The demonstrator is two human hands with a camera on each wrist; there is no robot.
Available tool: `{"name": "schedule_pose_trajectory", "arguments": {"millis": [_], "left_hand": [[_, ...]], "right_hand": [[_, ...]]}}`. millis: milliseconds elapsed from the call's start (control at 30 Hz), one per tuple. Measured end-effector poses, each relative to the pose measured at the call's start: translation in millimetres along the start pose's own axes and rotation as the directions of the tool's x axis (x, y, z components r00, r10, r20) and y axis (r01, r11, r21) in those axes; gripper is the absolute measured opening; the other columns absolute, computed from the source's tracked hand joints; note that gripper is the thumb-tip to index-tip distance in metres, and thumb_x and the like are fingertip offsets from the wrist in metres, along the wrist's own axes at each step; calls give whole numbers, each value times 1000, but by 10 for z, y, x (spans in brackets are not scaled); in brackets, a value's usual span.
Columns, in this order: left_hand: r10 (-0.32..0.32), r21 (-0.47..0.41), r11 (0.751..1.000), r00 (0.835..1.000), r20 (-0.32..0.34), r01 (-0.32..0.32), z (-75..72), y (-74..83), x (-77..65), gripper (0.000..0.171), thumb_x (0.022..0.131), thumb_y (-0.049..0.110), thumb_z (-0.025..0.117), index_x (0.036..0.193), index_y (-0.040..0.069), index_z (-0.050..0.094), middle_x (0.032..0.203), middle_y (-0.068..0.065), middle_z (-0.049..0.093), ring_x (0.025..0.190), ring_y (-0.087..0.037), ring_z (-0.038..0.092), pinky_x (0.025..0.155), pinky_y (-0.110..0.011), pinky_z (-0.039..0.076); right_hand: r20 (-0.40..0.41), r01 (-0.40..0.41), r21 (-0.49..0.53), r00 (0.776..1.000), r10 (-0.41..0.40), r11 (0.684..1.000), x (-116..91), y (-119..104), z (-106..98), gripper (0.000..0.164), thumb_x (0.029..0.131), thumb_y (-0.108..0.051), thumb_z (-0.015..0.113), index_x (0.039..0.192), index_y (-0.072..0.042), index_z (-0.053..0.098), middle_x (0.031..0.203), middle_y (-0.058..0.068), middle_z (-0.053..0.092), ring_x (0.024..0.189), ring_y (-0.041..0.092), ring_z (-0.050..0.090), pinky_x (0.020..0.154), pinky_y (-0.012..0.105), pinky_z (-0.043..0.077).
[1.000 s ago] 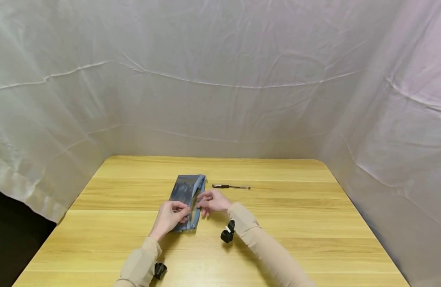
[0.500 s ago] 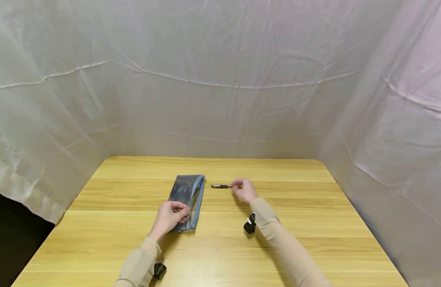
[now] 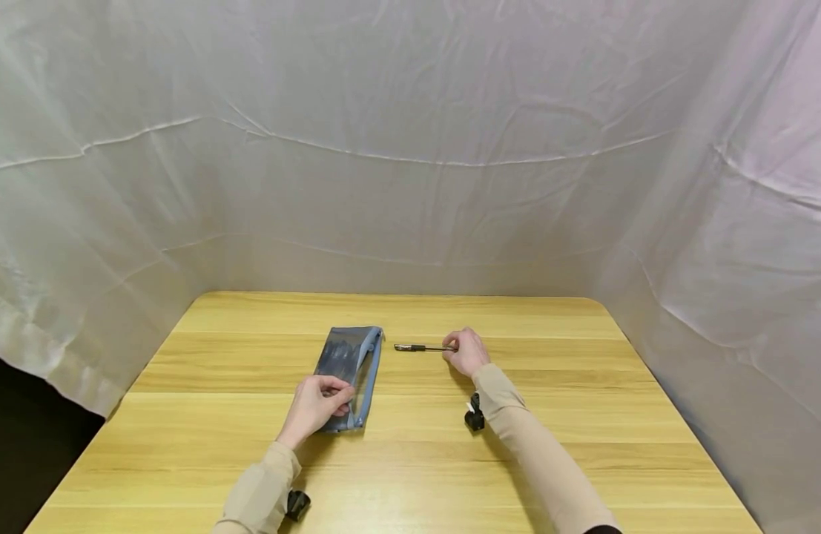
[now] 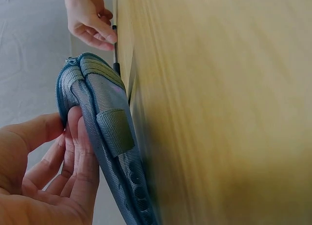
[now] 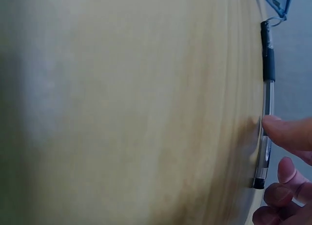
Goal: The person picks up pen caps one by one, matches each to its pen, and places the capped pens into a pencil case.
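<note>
A blue-grey zippered pouch lies left of the table's middle, its zipped side partly gaping toward the right. My left hand pinches the edge of that opening, with fingertips tucked behind the zipper tape in the left wrist view. To the right of the pouch a pen with a black cap and a clear barrel lies on the table. Over its right end is my right hand. In the right wrist view the thumb is at the barrel, while the other fingers stay a little apart from the pen.
The wooden table has rounded far corners. Pale curtains hang behind it and along both sides. A black camera sits under the right wrist and another black camera under the left.
My right hand has left the pouch's opening and moved right to the far end of the pen. The left hand keeps its hold on the pouch, and the pen lies where it was.
</note>
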State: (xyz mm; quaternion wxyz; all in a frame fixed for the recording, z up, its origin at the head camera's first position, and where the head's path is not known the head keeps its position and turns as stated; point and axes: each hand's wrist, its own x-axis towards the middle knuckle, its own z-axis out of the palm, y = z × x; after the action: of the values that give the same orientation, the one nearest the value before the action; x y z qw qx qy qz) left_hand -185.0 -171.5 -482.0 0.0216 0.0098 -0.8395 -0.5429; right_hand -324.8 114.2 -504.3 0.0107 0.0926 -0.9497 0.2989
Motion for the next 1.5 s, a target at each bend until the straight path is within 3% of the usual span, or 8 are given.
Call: {"name": "schedule_pose_trajectory", "arguments": {"millis": [500,733,933,1133,1300,1400,1500], "left_hand": [[-6,-7,1000,1000,8,6,-8,-25,21,10,91,3,70,93,-5,75,75,-13,73,59,-16,69,57,-25,60],[4,-7,1000,1000,17,-4,-10,-28,27,11,92,4,70,95,-6,75,76,-14,73,59,-16,70,58,-25,60],[13,-6,1000,1000,17,-13,-18,-32,33,12,92,4,70,95,-7,75,76,-15,74,60,-17,70,58,-25,60],[13,-10,1000,1000,18,-13,-15,-40,38,14,92,4,70,96,-8,74,76,-15,74,59,-17,70,58,-25,60],[11,-13,1000,1000,18,-10,-7,-44,42,14,92,4,70,96,-8,74,77,-16,74,60,-16,70,58,-25,60],[11,-11,1000,1000,17,-11,-6,-44,44,14,92,5,70,96,-8,74,76,-15,74,60,-16,70,58,-25,60],[13,-9,1000,1000,14,-13,-4,-42,48,13,92,4,70,95,-7,75,76,-15,74,59,-16,70,58,-25,60]], "right_hand": [[93,5,-117,996,6,993,43,-59,18,6,93,-8,68,99,-9,70,102,10,58,87,22,55,79,37,50],[102,19,-190,995,1,982,-30,-94,-43,5,97,-11,65,101,-9,66,98,6,58,80,20,54,71,35,50],[102,59,-169,994,-43,984,-116,-166,-127,7,96,-12,66,102,-8,65,95,6,63,81,20,57,73,35,51],[119,120,-37,986,-115,992,-192,-262,-119,6,99,-8,61,101,-3,63,90,9,68,77,18,57,70,31,48],[226,55,201,969,-101,978,-231,-358,-65,15,102,-4,53,110,6,60,87,14,67,67,15,60,62,27,53],[336,-48,400,937,-98,915,-243,-414,-29,22,103,0,48,118,15,53,81,14,63,57,13,59,55,25,55],[417,-161,524,905,-87,837,-246,-483,21,28,103,0,46,124,18,47,77,10,60,56,11,59,55,22,56]]}}
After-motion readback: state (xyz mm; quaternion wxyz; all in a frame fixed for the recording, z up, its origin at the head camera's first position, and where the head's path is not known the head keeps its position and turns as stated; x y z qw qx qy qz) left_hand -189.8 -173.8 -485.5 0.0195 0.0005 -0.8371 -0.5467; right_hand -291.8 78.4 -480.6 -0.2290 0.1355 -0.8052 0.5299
